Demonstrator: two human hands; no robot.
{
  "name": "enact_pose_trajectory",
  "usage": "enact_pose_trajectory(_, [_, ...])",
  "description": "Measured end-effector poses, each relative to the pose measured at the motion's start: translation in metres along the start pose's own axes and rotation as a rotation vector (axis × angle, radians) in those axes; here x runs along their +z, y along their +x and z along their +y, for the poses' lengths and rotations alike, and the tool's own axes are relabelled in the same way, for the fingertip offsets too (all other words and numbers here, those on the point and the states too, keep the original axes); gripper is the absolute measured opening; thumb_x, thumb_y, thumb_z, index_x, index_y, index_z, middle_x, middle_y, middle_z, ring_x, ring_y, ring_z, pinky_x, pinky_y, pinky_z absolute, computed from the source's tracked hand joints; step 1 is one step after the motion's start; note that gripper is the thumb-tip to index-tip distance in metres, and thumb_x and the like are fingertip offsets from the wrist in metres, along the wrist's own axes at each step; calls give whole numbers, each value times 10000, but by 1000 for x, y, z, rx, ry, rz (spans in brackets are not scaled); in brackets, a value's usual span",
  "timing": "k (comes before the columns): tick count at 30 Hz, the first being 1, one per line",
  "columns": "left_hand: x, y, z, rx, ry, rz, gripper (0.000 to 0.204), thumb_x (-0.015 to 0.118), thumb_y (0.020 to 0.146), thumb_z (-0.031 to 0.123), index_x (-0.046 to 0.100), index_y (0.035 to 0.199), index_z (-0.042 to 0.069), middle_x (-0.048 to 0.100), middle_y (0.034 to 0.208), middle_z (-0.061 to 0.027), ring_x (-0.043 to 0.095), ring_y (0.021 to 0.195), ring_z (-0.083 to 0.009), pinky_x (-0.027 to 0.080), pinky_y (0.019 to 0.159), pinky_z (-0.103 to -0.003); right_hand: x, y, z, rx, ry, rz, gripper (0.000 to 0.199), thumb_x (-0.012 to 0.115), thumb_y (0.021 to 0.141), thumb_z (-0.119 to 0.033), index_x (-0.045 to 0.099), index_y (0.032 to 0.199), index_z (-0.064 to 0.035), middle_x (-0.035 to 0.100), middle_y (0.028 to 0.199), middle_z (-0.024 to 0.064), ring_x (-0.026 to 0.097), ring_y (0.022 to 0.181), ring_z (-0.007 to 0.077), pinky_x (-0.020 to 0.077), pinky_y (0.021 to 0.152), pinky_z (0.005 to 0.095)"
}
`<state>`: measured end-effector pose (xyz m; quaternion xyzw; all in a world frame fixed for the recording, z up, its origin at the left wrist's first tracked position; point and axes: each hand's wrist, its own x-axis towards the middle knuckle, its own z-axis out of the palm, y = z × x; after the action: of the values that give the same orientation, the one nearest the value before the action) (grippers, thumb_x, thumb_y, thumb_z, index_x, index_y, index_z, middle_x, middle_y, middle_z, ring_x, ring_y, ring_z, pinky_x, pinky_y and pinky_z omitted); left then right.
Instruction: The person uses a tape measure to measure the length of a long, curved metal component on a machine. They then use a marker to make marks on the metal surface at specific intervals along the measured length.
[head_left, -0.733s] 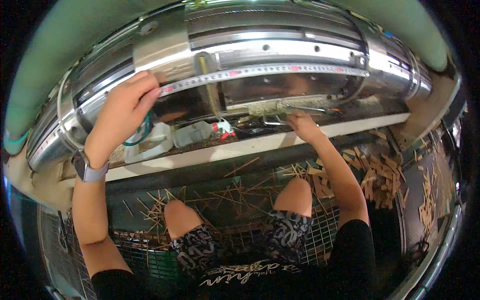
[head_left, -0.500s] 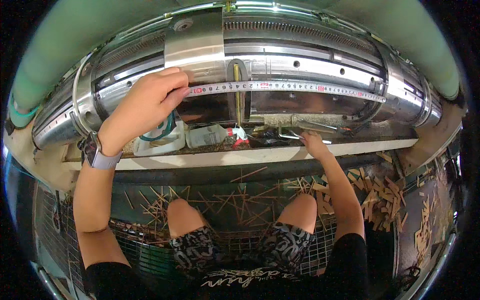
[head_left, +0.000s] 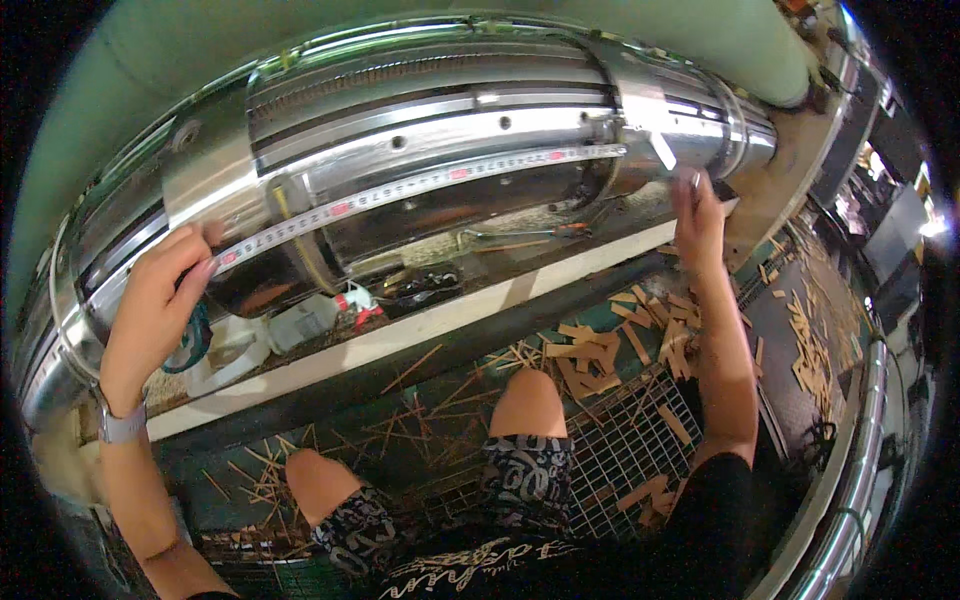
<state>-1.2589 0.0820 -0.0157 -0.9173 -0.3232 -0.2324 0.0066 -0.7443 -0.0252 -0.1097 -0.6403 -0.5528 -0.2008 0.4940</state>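
Across the front of a shiny metal cylinder (head_left: 440,135) stretches a white measuring tape (head_left: 395,187). My left hand (head_left: 155,305), wearing a watch (head_left: 122,427), pinches its left end between thumb and fingers. The tape's far end lies against the cylinder near a dark ring. At the cylinder's right part, my right hand (head_left: 700,225) is raised and closed around a bright hex key (head_left: 663,150), blurred by motion. Below my left hand a teal loop (head_left: 193,345) hangs over a white cut-open container (head_left: 232,355).
On the ledge (head_left: 400,340) below the cylinder lie a spray bottle (head_left: 320,315) with red-and-white trigger, a dark tray (head_left: 425,285) of small parts and long tools (head_left: 530,235). Wooden strips (head_left: 590,360) litter the floor and grating. A green pipe (head_left: 690,30) runs overhead.
My right hand has lifted off the ledge with the hex key and moved right to the cylinder. The view has turned rightward. My left hand still pinches the tape.
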Motion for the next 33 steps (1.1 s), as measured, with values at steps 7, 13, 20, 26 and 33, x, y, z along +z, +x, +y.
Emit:
enact_pose_trajectory(7, [4, 4, 0, 16, -38, 65, 145, 505, 826, 63, 415, 767, -35, 414, 743, -148, 419, 671, -301, 367, 619, -321, -39, 103, 33, -16, -339, 69, 277, 452, 911, -328, 507, 972, -63, 576, 718, 241, 543, 713, 445, 405, 596, 482])
enact_pose_trajectory(13, [3, 4, -1, 6, -41, 34, 152, 514, 823, 69, 424, 761, -36, 405, 721, -144, 416, 650, -296, 356, 594, -325, -31, 133, 57, -33, -440, 14, 315, 438, 908, -345, 504, 1039, -66, 587, 798, 254, 549, 782, 444, 413, 654, 508])
enact_pose_trajectory(20, [0, -2, -2, 54, -21, 49, 150, 512, 823, 73, 419, 764, -29, 413, 731, -143, 425, 659, -303, 369, 613, -331, -35, 154, 70, -154, -449, -46, 318, 462, 897, -327, 519, 1065, -63, 590, 797, 251, 561, 782, 433, 426, 661, 497])
enact_pose_trajectory(26, [-4, 4, -2, 34, 27, -46, 145, 500, 841, 89, 438, 789, -31, 495, 814, -161, 491, 763, -339, 412, 699, -360, -51, 197, 119, -116, -484, -240, 349, 450, 914, -244, 487, 1182, -23, 590, 1055, 199, 558, 970, 314, 393, 867, 370])
enact_pose_trajectory(33, [1, 3, -13, 113, 13, -28, 136, 503, 843, 98, 446, 816, -23, 470, 776, -172, 468, 730, -355, 396, 656, -384, -39, 191, 106, -70, -413, -287, 351, 454, 917, -269, 496, 1183, -43, 618, 958, 176, 592, 893, 296, 442, 793, 371])
